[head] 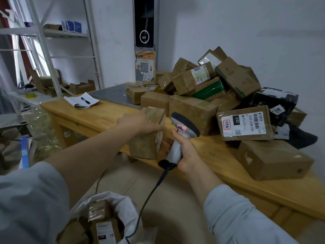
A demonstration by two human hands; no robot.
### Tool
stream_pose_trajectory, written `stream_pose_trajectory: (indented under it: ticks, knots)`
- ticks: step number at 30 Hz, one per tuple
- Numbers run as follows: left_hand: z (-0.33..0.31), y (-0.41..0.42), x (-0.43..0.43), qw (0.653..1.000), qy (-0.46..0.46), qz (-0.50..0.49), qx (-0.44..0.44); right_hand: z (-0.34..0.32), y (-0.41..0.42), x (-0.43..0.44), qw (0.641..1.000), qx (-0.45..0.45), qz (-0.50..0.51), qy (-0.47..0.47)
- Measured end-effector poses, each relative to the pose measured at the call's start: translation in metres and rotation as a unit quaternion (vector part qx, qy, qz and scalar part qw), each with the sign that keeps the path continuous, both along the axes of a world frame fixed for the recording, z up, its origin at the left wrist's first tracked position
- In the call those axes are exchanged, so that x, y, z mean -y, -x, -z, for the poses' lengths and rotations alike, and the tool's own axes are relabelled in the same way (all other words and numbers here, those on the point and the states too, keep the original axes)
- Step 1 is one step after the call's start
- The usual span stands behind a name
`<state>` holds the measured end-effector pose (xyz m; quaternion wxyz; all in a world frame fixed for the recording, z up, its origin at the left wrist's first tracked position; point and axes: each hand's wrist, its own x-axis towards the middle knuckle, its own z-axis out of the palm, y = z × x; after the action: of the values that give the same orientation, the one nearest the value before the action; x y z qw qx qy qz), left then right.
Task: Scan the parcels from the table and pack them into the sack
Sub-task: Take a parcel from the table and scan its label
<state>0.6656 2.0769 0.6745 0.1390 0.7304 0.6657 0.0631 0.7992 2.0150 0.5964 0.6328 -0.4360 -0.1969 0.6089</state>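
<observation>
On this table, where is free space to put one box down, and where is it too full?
Free: the bare wood of the table between the notepad and the held parcel, plus the near edge strip before the big box. Crowded: the parcel pile on the right.

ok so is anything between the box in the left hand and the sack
Nothing visible. The box in the left hand is at the table edge; the sack gapes open below, with only the scanner cable running alongside.

Head-worn view, angled down, close over table (98,118)
</observation>
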Motion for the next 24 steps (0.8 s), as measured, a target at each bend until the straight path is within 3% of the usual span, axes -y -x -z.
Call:
stream_pose_trajectory:
  ticks: [7,11,14,18,24]
  knots:
    - [-0.015,0.026,0.011,0.976,0.111,-0.058,0.176,0.0,-0.017,0.018,0.995,0.101,-0.017,-0.014]
    - [0.01,0.058,0.011,0.921,0.134,-0.123,0.345,-0.009,-0.01,0.025,0.975,0.215,-0.044,-0.026]
    - [0.023,0.07,0.016,0.877,0.137,-0.131,0.441,-0.017,0.003,0.032,0.968,0.233,-0.081,-0.043]
    - [0.026,0.079,0.025,0.861,0.104,-0.135,0.479,-0.026,0.019,0.039,0.975,0.188,-0.106,-0.049]
    - [0.022,0.1,0.023,0.855,0.065,-0.162,0.488,-0.029,0.026,0.044,0.965,0.238,-0.098,-0.04]
